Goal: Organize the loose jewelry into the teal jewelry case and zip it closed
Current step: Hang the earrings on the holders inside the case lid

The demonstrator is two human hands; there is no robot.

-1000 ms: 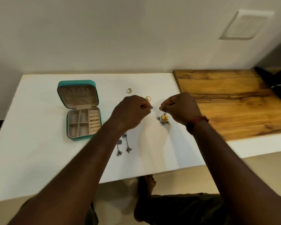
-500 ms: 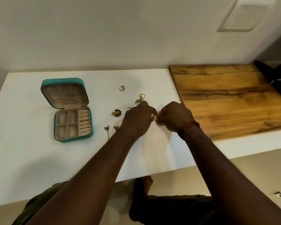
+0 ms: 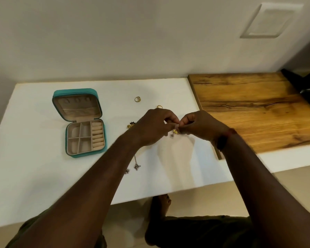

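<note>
Both hands meet over the middle of the white surface. The left hand and the right hand have their fingers curled in and pressed together at the tips, pinching between them a small gold earring that hangs just below the point where the fingertips touch; it is too small and blurred to say which fingers actually carry it. A red thread band circles the right wrist.

The teal jewelry case lies open well to the left of the hands, lid tipped back toward the wall, its beige tray showing square compartments on the left and ring rolls on the right. All compartments look bare.

Loose pieces lie on the surface around the hands: a gold ring farther back, a second gold ring just behind the left knuckles, a gold-and-dark earring beside the left hand, and a pair of silver dangling earrings partly hidden by the left forearm. A wooden board lies at the right, touching the surface's far right part.
</note>
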